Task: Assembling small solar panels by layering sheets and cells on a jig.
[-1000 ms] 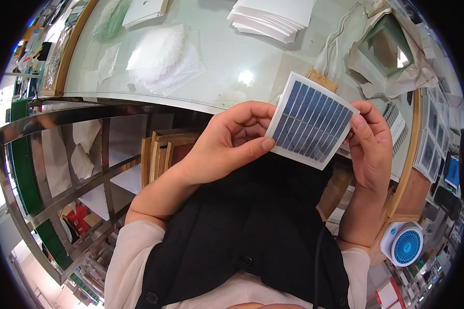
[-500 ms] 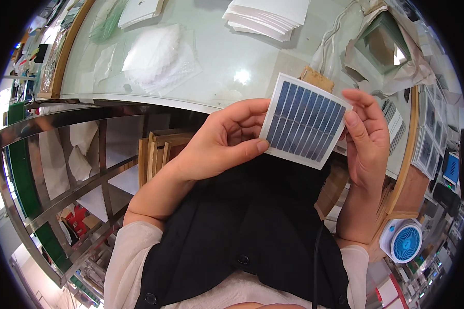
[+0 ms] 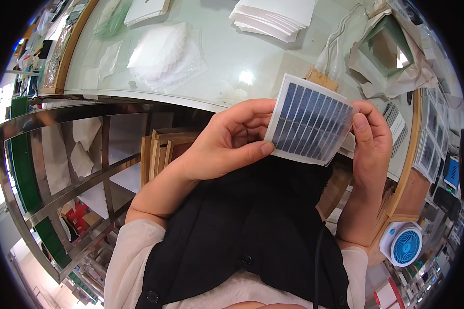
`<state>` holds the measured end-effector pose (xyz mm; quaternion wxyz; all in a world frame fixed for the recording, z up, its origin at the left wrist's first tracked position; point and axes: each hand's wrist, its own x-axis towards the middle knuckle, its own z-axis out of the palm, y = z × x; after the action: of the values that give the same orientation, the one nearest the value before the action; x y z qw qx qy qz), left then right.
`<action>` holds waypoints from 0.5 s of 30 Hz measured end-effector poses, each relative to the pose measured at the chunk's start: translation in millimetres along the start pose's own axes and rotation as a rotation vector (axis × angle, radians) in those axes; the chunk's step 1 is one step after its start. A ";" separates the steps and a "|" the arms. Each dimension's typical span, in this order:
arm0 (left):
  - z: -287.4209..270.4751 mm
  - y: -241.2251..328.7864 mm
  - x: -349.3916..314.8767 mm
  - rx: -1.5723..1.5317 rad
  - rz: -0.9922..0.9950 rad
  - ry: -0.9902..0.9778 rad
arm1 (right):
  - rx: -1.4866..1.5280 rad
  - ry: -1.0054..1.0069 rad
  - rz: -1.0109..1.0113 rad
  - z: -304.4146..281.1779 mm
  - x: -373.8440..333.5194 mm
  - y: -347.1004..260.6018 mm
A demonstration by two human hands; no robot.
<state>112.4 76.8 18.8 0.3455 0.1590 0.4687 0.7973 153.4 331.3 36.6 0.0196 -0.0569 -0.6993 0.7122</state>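
Note:
A small square solar panel (image 3: 309,121) with blue cells, pale grid lines and a white border is held up over the near edge of the bench, tilted. My left hand (image 3: 224,140) grips its left edge, thumb on the front and fingers curled behind. At the upper right corner, my right hand (image 3: 371,135) pinches with thumb and index finger. The right part of the panel's face looks hazy and streaked, like a clear film over it; whether the right fingers hold the panel or only that film is unclear.
On the glass-topped bench (image 3: 227,67) lie a fanned pile of clear plastic sheets (image 3: 162,54), a stack of white sheets (image 3: 276,18) and paper-wrapped glass plates (image 3: 389,49). A metal rack (image 3: 62,198) stands left, wooden frames (image 3: 160,149) beside it. A small fan (image 3: 404,246) is at right.
My right thumb and index finger have closed at the panel's upper right corner. The panel's right side has turned hazy and its tilt has shifted slightly. My left hand keeps its grip.

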 end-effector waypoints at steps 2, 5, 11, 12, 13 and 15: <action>1.4 0.3 0.3 -0.001 -0.004 0.004 | -0.016 -0.037 0.002 -1.5 -1.5 1.3; 2.3 -0.6 1.0 -0.001 -0.009 -0.003 | 0.067 -0.021 -0.031 -1.7 -2.0 3.5; 1.2 -4.9 4.7 0.033 0.040 -0.051 | 0.134 0.000 0.016 -3.4 -1.6 6.3; 0.9 -5.5 4.8 0.034 0.058 -0.056 | 0.149 0.004 0.028 -3.6 -1.3 6.3; 0.5 -5.3 4.7 0.034 0.058 -0.053 | 0.164 0.008 0.041 -3.7 -0.9 6.5; 0.1 -4.1 5.4 0.025 0.025 -0.054 | 0.174 0.012 0.041 -4.0 -0.8 6.9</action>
<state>110.2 82.0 14.9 0.3461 0.1907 0.4672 0.7909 155.0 335.1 29.7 0.0141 -0.0737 -0.6335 0.7701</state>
